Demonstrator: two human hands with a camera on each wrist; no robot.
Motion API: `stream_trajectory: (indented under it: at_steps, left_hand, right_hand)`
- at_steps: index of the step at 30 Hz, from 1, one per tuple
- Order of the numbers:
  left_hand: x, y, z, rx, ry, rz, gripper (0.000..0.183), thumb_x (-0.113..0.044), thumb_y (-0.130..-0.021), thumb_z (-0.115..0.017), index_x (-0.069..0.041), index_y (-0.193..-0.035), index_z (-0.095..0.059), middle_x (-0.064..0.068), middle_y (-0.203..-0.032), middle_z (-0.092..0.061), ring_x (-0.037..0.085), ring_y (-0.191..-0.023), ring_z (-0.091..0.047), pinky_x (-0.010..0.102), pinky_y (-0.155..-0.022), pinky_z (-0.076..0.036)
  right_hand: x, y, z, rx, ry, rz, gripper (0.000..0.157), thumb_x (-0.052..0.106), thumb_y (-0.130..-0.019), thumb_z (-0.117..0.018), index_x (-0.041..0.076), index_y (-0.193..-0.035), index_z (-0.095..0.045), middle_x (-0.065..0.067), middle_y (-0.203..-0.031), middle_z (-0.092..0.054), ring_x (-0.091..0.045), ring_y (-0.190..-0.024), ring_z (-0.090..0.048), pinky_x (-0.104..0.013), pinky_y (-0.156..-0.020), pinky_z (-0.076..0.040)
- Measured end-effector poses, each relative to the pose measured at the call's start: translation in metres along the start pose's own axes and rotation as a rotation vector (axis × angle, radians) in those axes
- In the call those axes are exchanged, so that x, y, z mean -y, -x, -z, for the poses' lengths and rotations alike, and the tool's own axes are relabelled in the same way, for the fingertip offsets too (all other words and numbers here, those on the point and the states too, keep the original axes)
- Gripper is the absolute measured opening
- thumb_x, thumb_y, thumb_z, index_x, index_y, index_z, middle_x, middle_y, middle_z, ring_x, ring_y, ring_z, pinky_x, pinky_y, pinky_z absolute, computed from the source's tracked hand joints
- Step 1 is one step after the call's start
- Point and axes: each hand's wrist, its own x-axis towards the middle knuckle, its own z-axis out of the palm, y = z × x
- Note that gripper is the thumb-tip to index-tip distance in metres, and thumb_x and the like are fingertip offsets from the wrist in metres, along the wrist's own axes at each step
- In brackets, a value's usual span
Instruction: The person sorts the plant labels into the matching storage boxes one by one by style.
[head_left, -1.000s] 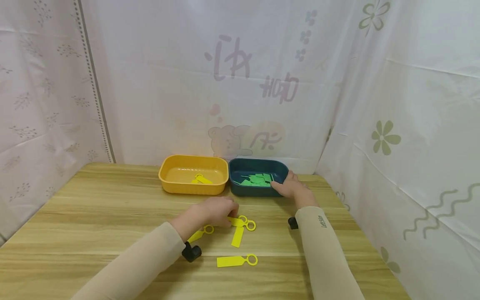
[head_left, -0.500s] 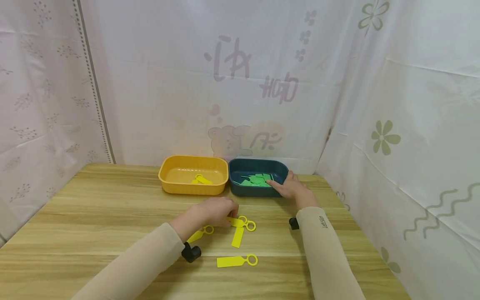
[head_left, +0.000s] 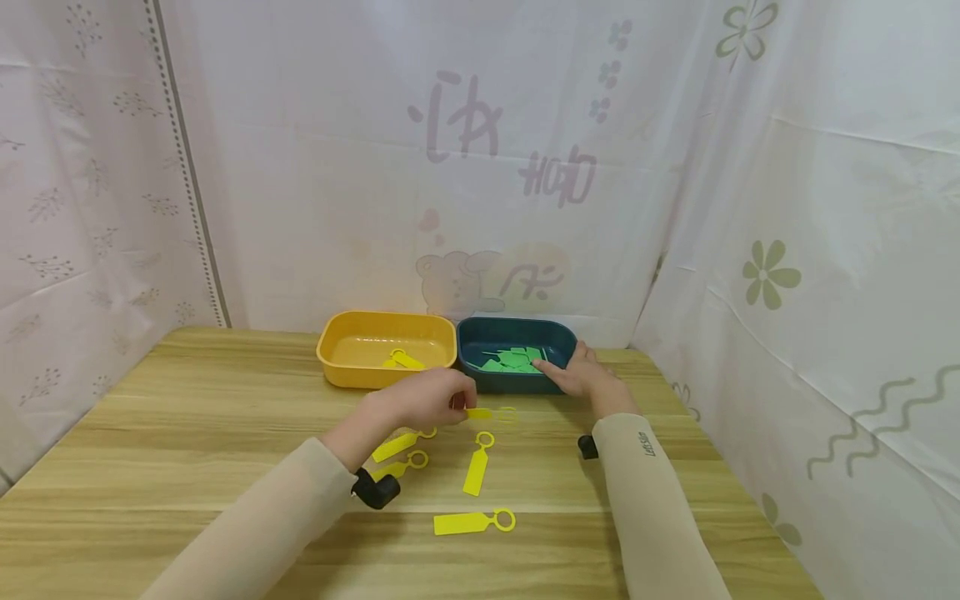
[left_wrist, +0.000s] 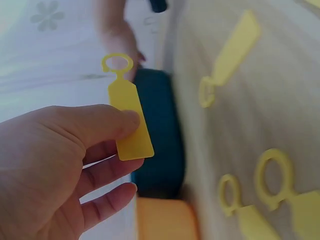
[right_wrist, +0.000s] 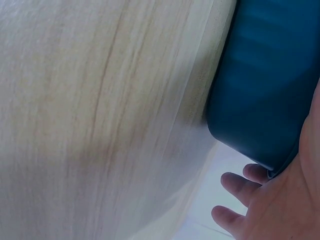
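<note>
Between thumb and fingers my left hand (head_left: 431, 396) pinches a yellow ring-ended tag (left_wrist: 131, 142), lifted off the table, its ring pointing away from the palm in the left wrist view. My right hand (head_left: 583, 377) holds the right end of a dark teal bin (head_left: 495, 384), thumb over the rim and fingers around the outside. Flat green pieces (head_left: 513, 360) lie in that bin. More yellow tags lie on the wood: one at the front (head_left: 459, 523), one in the middle (head_left: 475, 475), and two near the left wrist, the upper one (head_left: 393, 447) partly covered by the arm.
A yellow-orange bin (head_left: 360, 377) stands against the teal bin's left side, with a few yellow tags (head_left: 407, 360) inside. Both bins sit at the back of the wooden table (head_left: 225, 417). A patterned white curtain (head_left: 337, 167) hangs behind and at both sides.
My left hand has picked up a yellow tag from on top of another and raised it toward the bins. A further tag shows beneath the left wrist. The right hand stays on the teal bin.
</note>
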Motion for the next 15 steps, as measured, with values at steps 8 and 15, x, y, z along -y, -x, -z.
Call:
stream_trajectory:
  at_steps: [8, 15]
  left_hand:
    - [0.001, 0.011, 0.03, -0.097, -0.003, -0.006, 0.009, -0.011, -0.103, -0.077, -0.014, -0.111, -0.078, -0.005, -0.1, -0.072, 0.013, -0.088, -0.063, 0.028, -0.085, -0.058]
    - [0.004, 0.019, 0.047, -0.155, 0.013, -0.001, 0.007, -0.015, -0.102, -0.078, -0.013, -0.109, -0.077, -0.002, -0.096, -0.072, 0.014, -0.086, -0.062, 0.029, -0.084, -0.058]
  right_hand:
    - [0.0, -0.003, -0.001, 0.002, -0.001, 0.003, 0.133, 0.09, -0.098, -0.039, -0.008, -0.17, 0.014, -0.036, -0.18, 0.003, -0.067, -0.161, -0.015, -0.079, -0.129, -0.019]
    - [0.0, -0.002, 0.001, 0.014, -0.004, -0.004, 0.139, 0.096, -0.093, -0.036, -0.008, -0.17, 0.014, -0.035, -0.18, 0.005, -0.067, -0.161, -0.013, -0.079, -0.129, -0.016]
